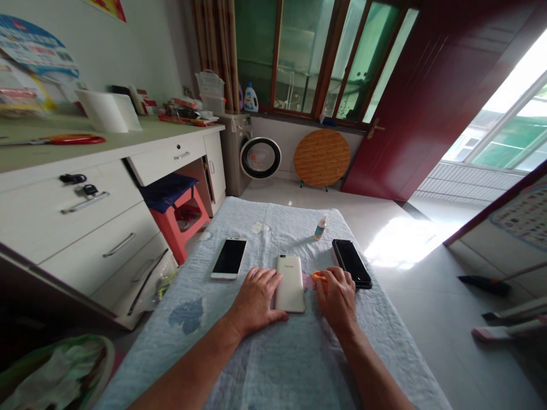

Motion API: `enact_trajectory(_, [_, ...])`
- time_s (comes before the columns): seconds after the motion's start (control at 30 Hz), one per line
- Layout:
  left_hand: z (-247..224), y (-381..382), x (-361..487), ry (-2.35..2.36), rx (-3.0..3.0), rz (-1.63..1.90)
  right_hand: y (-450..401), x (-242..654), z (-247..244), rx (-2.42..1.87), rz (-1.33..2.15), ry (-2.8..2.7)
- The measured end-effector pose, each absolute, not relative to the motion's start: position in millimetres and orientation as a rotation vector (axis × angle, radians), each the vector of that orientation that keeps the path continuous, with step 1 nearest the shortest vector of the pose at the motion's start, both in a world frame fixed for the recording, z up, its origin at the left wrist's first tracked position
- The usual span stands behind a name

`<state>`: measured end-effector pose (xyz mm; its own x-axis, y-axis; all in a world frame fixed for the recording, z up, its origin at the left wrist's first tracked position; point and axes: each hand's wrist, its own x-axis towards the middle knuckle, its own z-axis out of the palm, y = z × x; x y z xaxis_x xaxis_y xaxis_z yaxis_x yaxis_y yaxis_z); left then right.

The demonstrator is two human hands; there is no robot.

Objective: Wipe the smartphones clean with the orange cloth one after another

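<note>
A white phone point(290, 287) lies back side up on a pale blue cloth point(265, 347). My left hand point(258, 296) rests at its left edge, thumb at the lower edge and fingers spread. To the right of that phone, my right hand point(337, 293) is closed on an orange cloth point(318, 277), close to the surface. A black phone or case point(352, 263) lies just beyond my right hand. Another white phone with a dark screen point(229, 258) lies at the left. A small spray bottle point(320, 227) stands upright towards the far edge.
A white desk with drawers point(98, 210) stands along the left, with a red stool point(183, 213) beside it. A washing machine point(237, 154) with an open door and a round wooden board point(322, 157) are at the back.
</note>
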<state>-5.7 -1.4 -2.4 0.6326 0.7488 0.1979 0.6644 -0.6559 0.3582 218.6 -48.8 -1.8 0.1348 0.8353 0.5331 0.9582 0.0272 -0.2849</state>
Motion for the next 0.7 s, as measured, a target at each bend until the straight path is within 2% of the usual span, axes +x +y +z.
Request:
enact_trajectory(0.23, [2, -3, -5, 1.111, 2.580, 0.539, -58, 189, 3, -1.580, -0.095, -1.924])
enact_trajectory(0.7, [5, -10, 2, 1.147, 2.571, 0.538, -59, 175, -5, -1.845, 0.012, -1.865])
